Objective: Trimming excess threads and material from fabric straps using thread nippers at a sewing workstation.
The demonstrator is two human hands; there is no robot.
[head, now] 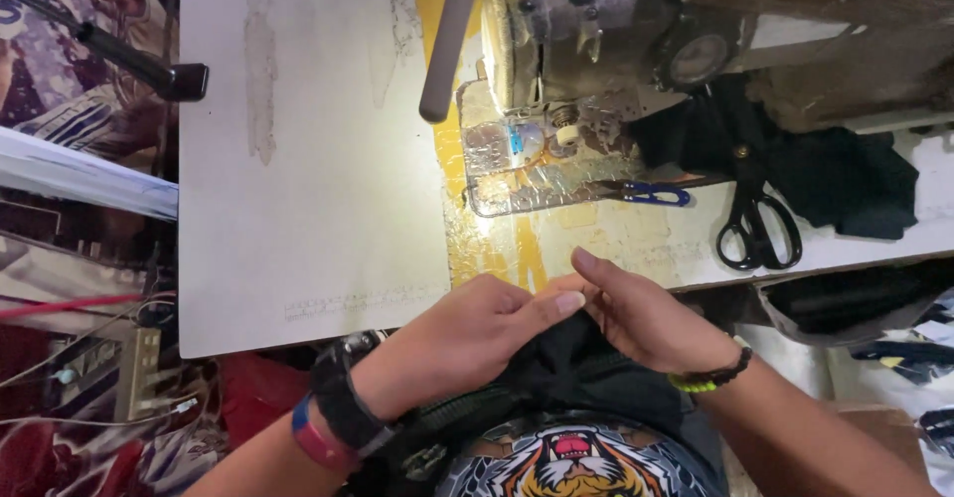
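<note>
My left hand [467, 333] and my right hand [641, 313] meet at the near edge of the sewing table [318, 209], fingertips touching. Both pinch a piece of black fabric [571, 363] that lies in my lap below them. The left wrist wears a black watch and a red-blue band; the right wrist wears a black and yellow bead bracelet. The sewing machine [586, 50] stands beyond the hands, its metal needle plate [527, 174] brightly lit.
Black scissors [757, 224] and small blue-handled snips [646, 194] lie right of the needle plate. More black cloth [845, 179] is piled at the machine's right. A grey lamp handle [445, 45] hangs over the table. Cluttered fabric and wires lie at the left.
</note>
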